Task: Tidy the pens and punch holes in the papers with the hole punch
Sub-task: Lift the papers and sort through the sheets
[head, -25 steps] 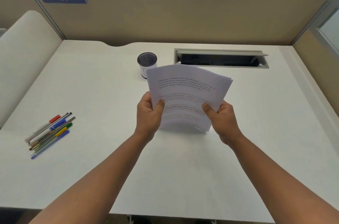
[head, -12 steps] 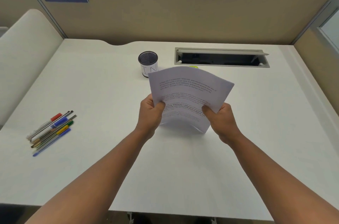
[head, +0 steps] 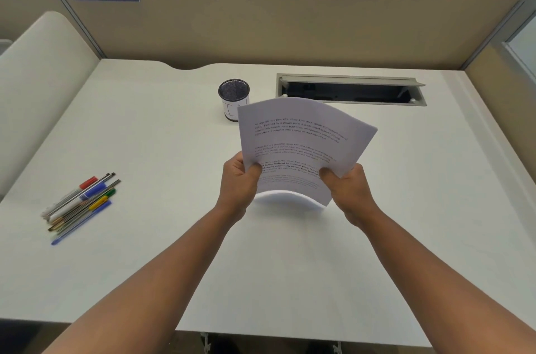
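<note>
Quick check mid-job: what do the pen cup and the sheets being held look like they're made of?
Pen cup: looks like black wire mesh, probably metal; a fine grid shows inside, and a white label wraps its lower wall. Papers: thin matte white printed paper, bowing between the left hand and right hand.

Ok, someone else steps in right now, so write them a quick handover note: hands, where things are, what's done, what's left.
Left hand and right hand each grip the bottom edge of the paper stack, held bowed above the desk.
Pens lie loose in a bunch at the left of the desk; the mesh pen cup stands behind the papers.
Done: papers gathered in hand.
Left: pens into the cup, then punch the papers. No hole punch is in view.
</note>
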Available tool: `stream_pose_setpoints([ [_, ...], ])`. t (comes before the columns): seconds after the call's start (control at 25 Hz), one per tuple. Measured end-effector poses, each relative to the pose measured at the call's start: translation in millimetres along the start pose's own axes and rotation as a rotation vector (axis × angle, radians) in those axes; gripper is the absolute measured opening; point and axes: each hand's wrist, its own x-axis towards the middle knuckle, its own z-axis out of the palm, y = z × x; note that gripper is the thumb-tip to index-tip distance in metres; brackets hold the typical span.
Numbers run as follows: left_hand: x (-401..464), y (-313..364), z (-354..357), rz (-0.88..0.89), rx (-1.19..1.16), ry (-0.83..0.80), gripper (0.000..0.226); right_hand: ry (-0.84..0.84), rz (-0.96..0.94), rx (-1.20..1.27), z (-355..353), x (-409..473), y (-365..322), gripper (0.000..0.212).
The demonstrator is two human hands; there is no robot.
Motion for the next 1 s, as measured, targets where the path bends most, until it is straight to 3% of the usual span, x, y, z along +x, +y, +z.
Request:
stream_pose_setpoints([
  [1.0, -8, -20, -4, -0.095, 0.032, -0.159, 0.018, -0.014, 0.168, 0.006, -9, -7, 28, 0.032],
])
